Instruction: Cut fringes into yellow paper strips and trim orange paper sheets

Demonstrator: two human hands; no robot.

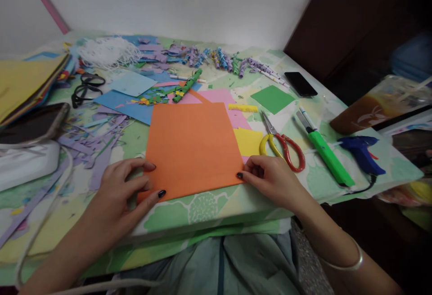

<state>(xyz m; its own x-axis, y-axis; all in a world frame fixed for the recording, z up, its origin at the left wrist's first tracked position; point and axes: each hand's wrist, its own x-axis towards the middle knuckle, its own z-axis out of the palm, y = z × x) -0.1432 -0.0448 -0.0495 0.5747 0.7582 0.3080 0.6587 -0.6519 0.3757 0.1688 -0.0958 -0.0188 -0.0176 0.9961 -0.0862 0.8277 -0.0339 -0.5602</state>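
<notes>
An orange paper sheet point(192, 146) lies flat on the table in front of me. My left hand point(126, 191) rests at its near left corner, fingers spread, thumb and forefinger touching the edge. My right hand point(270, 176) pinches the near right corner with curled fingers. Pink paper point(219, 97) and a yellow square point(249, 141) peek out from under the orange sheet.
Red-and-yellow scissors point(283, 144), a green lighter point(326, 151), a blue glue gun point(361, 149), a green square point(272, 98) and a black phone point(300, 83) lie to the right. Purple scraps point(94, 137), black scissors point(86, 88) and rolled paper curls point(219, 59) cover the left and back.
</notes>
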